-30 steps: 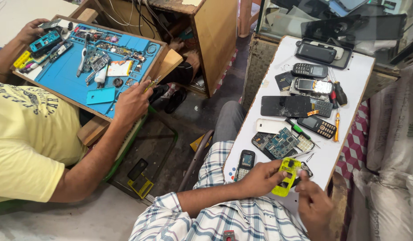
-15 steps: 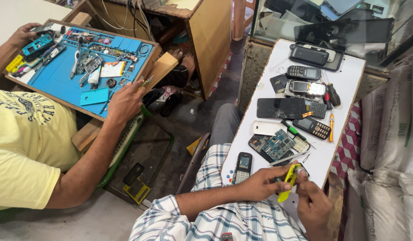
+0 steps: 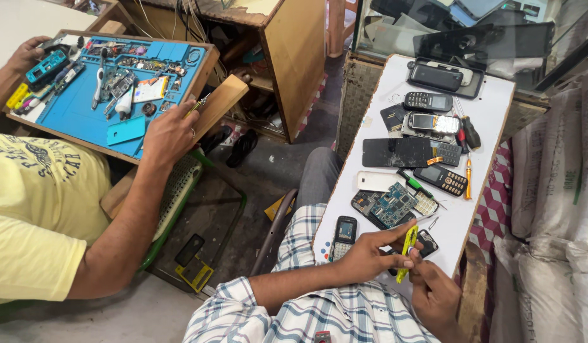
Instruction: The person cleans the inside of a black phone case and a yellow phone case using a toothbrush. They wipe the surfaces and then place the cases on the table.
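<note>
Both of the person's hands meet on a yellow tool [image 3: 407,253] at the near end of a white surface [image 3: 491,121]: left hand [image 3: 365,257] pinching it from the side, right hand [image 3: 436,293] beneath. A circuit board [image 3: 396,203] and phones [image 3: 427,101] lie beyond. To the left, a co-worker's hand [image 3: 170,134] rests on a blue tray [image 3: 84,108] of parts.

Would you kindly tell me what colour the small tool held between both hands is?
Bright yellow plastic tool, clearest in the head view.
</note>
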